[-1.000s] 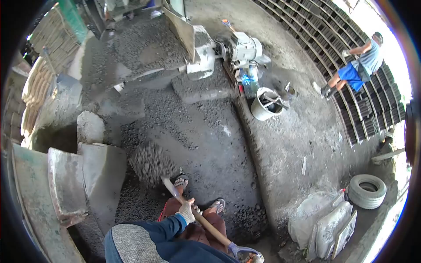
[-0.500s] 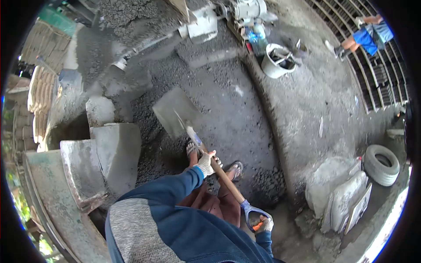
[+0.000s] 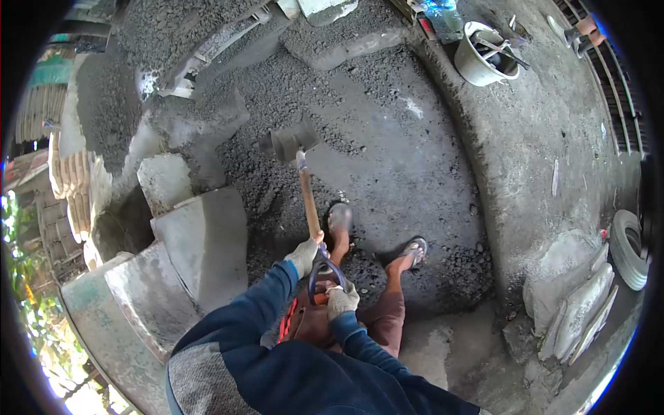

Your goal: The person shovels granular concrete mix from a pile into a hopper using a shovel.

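Observation:
A shovel (image 3: 310,200) with a wooden shaft and a blue D-shaped handle stretches away from my body. My left hand (image 3: 302,257), in a pale knit glove, is closed round the shaft just ahead of the handle. Close to my waist, my gloved right hand (image 3: 342,299) grips the D-handle, and orange shows on its glove. The metal blade (image 3: 290,142) is foreshortened and slightly blurred, over the dark gravelly floor. Loose dark gravel (image 3: 259,176) lies to the left of the blade and beyond it. My sandalled feet stand apart on the floor, right of the shaft.
A low concrete ledge (image 3: 477,155) curves along the right side. On the raised floor past it stand a white bucket (image 3: 477,72) of tools, leaning slabs (image 3: 577,311) and a tyre (image 3: 626,249). Large grey panels (image 3: 207,242) are at left. Another person's legs (image 3: 584,34) show at top right.
The D-handle and my right hand have come in from the right towards my waist, close to my left hand. The blade has turned from broad-side to foreshortened. My view has shifted.

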The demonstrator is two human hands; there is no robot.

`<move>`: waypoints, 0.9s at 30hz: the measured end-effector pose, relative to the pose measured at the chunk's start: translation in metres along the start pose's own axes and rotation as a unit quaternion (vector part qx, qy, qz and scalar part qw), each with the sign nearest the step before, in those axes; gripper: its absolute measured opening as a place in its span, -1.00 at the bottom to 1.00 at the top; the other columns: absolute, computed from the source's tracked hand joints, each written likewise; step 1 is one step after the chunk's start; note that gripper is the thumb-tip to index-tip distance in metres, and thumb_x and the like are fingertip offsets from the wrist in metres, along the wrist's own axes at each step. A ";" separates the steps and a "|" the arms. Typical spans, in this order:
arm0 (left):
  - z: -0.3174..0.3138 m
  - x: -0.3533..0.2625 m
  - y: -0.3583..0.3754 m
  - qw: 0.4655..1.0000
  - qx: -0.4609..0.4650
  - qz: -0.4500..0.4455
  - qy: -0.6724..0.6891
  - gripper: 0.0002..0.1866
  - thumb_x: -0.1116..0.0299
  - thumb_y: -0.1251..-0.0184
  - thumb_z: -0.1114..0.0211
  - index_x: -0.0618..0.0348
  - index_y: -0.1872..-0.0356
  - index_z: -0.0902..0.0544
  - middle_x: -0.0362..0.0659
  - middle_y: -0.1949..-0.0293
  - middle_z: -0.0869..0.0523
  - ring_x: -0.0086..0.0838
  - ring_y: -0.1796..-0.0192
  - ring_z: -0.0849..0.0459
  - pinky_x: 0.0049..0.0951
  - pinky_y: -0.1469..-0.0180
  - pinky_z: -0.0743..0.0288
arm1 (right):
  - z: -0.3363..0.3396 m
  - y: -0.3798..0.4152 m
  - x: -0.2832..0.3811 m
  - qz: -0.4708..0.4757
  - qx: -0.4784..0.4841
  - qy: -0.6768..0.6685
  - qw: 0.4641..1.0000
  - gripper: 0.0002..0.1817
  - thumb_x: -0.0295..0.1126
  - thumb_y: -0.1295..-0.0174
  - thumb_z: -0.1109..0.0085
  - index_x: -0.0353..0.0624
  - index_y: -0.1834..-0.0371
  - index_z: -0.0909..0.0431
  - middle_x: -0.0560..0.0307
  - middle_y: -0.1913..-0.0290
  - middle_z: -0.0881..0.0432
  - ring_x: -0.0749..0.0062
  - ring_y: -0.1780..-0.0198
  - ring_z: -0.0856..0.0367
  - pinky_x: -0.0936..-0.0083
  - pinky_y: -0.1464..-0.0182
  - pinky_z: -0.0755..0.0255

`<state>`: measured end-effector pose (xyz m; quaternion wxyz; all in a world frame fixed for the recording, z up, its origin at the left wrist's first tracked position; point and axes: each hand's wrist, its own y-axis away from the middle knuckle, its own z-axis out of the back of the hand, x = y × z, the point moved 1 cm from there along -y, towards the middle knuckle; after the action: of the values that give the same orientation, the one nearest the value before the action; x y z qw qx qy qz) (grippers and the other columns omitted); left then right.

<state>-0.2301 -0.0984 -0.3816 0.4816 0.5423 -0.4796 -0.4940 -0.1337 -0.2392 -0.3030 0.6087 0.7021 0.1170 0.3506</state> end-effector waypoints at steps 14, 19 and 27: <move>0.118 -0.245 -0.124 0.893 -0.169 -0.178 -0.377 -0.38 -0.19 -0.53 0.04 0.21 0.33 -0.66 -0.13 0.49 -0.63 -0.34 0.44 -0.61 -0.18 0.41 -0.43 | -0.274 -0.148 0.019 -0.011 0.108 -0.071 0.992 -0.76 -0.69 -0.20 -0.13 -0.25 0.08 -0.48 0.08 0.31 -0.64 0.35 0.28 -0.65 0.41 0.28 -0.56; 0.048 -0.169 -0.177 0.910 -0.160 -0.167 -0.343 -0.55 -0.11 -0.47 -0.15 0.11 0.05 -0.57 -0.15 0.40 -0.60 -0.29 0.35 -0.67 -0.10 0.37 -0.54 | -0.152 -0.301 0.006 -0.079 0.124 -0.093 0.985 -0.64 -0.70 -0.13 -0.13 -0.20 -0.01 -0.45 0.01 0.25 -0.68 0.31 0.31 -0.69 0.34 0.35 -0.60; 0.018 -0.094 -0.175 0.996 -0.006 -0.086 0.011 -0.25 -0.39 -0.37 -0.05 0.17 -0.12 -0.47 0.07 0.16 -0.70 -0.01 0.26 -0.73 0.07 0.18 -0.65 | -0.018 -0.243 0.017 0.204 0.171 0.173 0.948 -0.71 -0.39 -0.31 -0.22 -0.15 -0.08 -0.55 0.07 0.13 -0.64 0.26 0.14 -0.62 0.35 0.05 -0.57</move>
<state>-0.2448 0.0080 -0.5501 0.4462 0.5836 -0.4229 -0.5306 -0.0691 -0.1593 -0.5246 0.3652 0.7331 0.1331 0.5581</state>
